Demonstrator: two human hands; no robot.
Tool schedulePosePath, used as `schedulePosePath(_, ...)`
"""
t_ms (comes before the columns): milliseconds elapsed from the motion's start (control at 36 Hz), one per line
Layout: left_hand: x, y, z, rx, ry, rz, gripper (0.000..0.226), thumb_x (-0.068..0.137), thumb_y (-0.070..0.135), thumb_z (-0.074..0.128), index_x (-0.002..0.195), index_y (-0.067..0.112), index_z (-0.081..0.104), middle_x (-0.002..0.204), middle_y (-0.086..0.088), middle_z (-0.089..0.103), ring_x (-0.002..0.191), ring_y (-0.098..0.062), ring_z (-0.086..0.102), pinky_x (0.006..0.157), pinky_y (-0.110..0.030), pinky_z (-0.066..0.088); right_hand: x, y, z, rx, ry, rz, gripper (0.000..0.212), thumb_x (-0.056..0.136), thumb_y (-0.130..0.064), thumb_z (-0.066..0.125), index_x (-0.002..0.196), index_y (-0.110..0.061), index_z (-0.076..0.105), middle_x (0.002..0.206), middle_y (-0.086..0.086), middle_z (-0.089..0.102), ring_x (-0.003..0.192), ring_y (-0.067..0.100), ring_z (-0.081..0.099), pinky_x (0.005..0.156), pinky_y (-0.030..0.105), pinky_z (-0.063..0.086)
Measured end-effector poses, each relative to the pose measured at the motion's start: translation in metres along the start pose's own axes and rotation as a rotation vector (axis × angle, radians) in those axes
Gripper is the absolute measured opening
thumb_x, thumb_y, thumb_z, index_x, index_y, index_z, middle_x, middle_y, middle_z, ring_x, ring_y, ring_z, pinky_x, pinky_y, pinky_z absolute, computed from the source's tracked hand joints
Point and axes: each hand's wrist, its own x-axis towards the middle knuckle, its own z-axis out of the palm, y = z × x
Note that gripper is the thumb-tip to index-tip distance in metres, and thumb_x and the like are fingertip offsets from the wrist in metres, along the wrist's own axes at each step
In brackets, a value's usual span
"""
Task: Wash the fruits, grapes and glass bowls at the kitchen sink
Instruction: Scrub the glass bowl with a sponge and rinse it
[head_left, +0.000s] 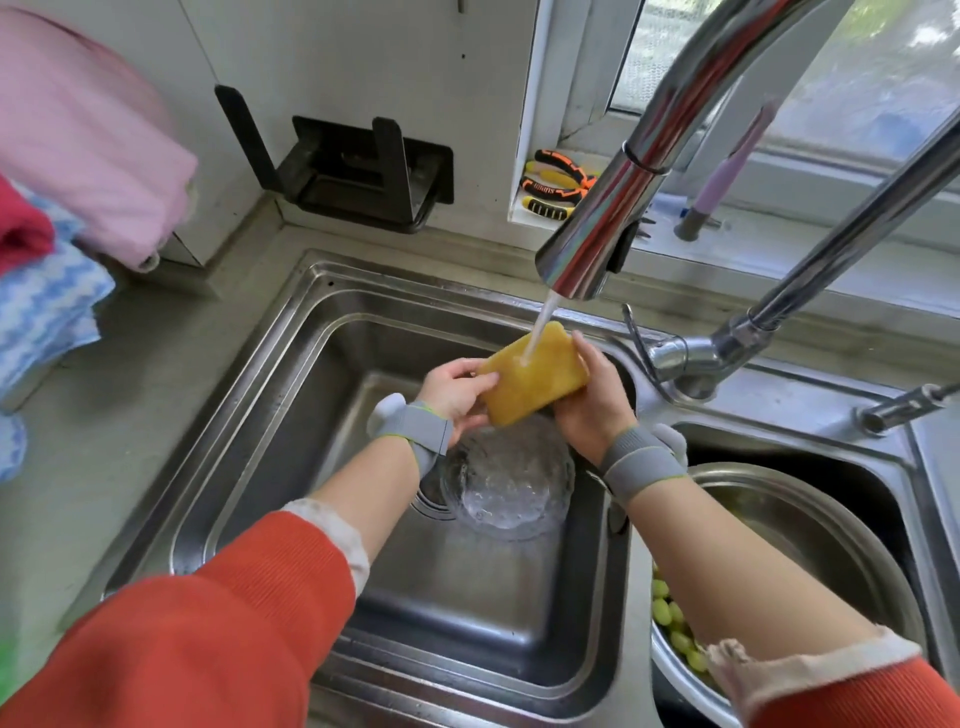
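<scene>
While both hands hold the sponge (534, 375), an arm hides grapes (672, 623).

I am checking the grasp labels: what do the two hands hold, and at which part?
Both hold one yellow sponge under the faucet stream: left hand at its left end, right hand round its right end.

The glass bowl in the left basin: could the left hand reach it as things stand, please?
Probably yes. The glass bowl lies just below the left hand with nothing between, but that hand holds the yellow sponge and must let go first.
</scene>
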Motion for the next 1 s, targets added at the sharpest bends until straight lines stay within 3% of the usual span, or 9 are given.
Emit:
schedulePosePath(139, 0.007, 0.000, -0.003, 0.232, 0.134, 0.162, 0.016, 0.079, 0.004, 0.071, 0.082, 0.019, 0.065, 0.086, -0.008, 0.064, 0.082, -0.026, 0.062, 0.072, -0.042, 0.056, -0.006, 0.006, -0.001, 0.030, -0.212, 0.198, 0.045, 0.087, -0.043, 0.055, 0.116, -0.008, 0.060, 0.121, 0.020, 0.061, 0.112, 0.034, 0.057, 0.103, 0.054, 0.041)
schedulePosePath(306, 0.006, -0.002, -0.013, 0.339, 0.148, 0.236, 0.019, 0.077, 0.008, 0.074, 0.068, 0.021, 0.065, 0.071, -0.005, 0.064, 0.069, -0.022, 0.060, 0.071, -0.036, 0.056, -0.011, 0.013, 0.015, -0.190, -0.324, 0.317, 0.028, 0.093, -0.034, 0.050, 0.103, -0.009, 0.061, 0.093, 0.013, 0.065, 0.086, 0.025, 0.062, 0.099, 0.049, 0.043)
schedulePosePath(361, 0.003, 0.001, -0.015, 0.291, 0.032, 0.215, 0.005, 0.084, 0.006, 0.068, 0.083, 0.011, 0.070, 0.076, -0.007, 0.064, 0.070, -0.020, 0.060, 0.066, -0.030, 0.057, -0.006, 0.018, 0.019, -0.208, -0.290, 0.313, 0.030, 0.092, -0.030, 0.050, 0.112, -0.008, 0.057, 0.094, 0.015, 0.064, 0.084, 0.026, 0.063, 0.089, 0.047, 0.050)
schedulePosePath(472, -0.002, 0.012, -0.020, 0.063, -0.023, 0.172, 0.028, 0.096, 0.009, 0.051, 0.117, -0.006, 0.060, 0.088, -0.009, 0.060, 0.074, -0.014, 0.057, 0.058, -0.020, 0.056, 0.013, 0.022, 0.022, -0.038, -0.084, 0.271, 0.031, 0.089, -0.019, 0.052, 0.119, -0.008, 0.052, 0.095, 0.017, 0.059, 0.080, 0.030, 0.063, 0.063, 0.041, 0.058)
schedulePosePath(611, 0.003, 0.010, -0.034, 0.373, 0.080, 0.146, 0.021, 0.097, 0.020, 0.049, 0.096, 0.010, 0.067, 0.093, -0.008, 0.054, 0.079, -0.013, 0.050, 0.068, -0.026, 0.050, 0.022, 0.011, 0.030, -0.027, -0.050, 0.222, 0.005, 0.092, -0.013, 0.057, 0.089, -0.010, 0.055, 0.084, 0.014, 0.055, 0.075, 0.026, 0.058, 0.069, 0.046, 0.059)
schedulePosePath(722, 0.009, 0.006, -0.050, 0.451, 0.115, 0.098, 0.020, 0.094, 0.019, 0.054, 0.103, 0.009, 0.068, 0.089, -0.006, 0.056, 0.085, -0.018, 0.052, 0.065, -0.027, 0.050, 0.023, 0.004, 0.035, 0.066, -0.090, 0.190, 0.017, 0.094, -0.010, 0.056, 0.078, -0.008, 0.055, 0.068, 0.008, 0.056, 0.066, 0.022, 0.058, 0.064, 0.042, 0.061)
schedulePosePath(833, 0.012, 0.002, -0.062, 0.504, 0.141, 0.083, 0.022, 0.095, 0.021, 0.053, 0.104, 0.009, 0.069, 0.095, -0.005, 0.058, 0.092, -0.017, 0.052, 0.067, -0.029, 0.052, 0.019, 0.000, 0.039, -0.052, -0.024, 0.165, 0.012, 0.092, 0.004, 0.052, 0.082, -0.002, 0.053, 0.079, 0.017, 0.057, 0.057, 0.023, 0.059, 0.050, 0.029, 0.057)
schedulePosePath(917, 0.012, -0.002, -0.070, 0.562, 0.155, 0.084, 0.018, 0.095, 0.025, 0.052, 0.094, 0.015, 0.068, 0.094, -0.005, 0.060, 0.091, -0.018, 0.054, 0.073, -0.032, 0.054, 0.019, 0.000, 0.035, -0.173, 0.048, 0.123, 0.026, 0.094, 0.011, 0.040, 0.076, -0.005, 0.050, 0.076, 0.016, 0.050, 0.055, 0.020, 0.048, 0.039, 0.022, 0.047)
schedulePosePath(1000, 0.012, -0.006, -0.076, 0.628, 0.174, 0.106, 0.019, 0.093, 0.026, 0.054, 0.081, 0.020, 0.068, 0.091, -0.006, 0.063, 0.088, -0.019, 0.056, 0.078, -0.037, 0.056, 0.020, 0.002, 0.035, -0.202, 0.050, 0.111, 0.029, 0.091, 0.015, 0.038, 0.074, -0.005, 0.049, 0.073, 0.013, 0.050, 0.061, 0.019, 0.048, 0.050, 0.025, 0.049)
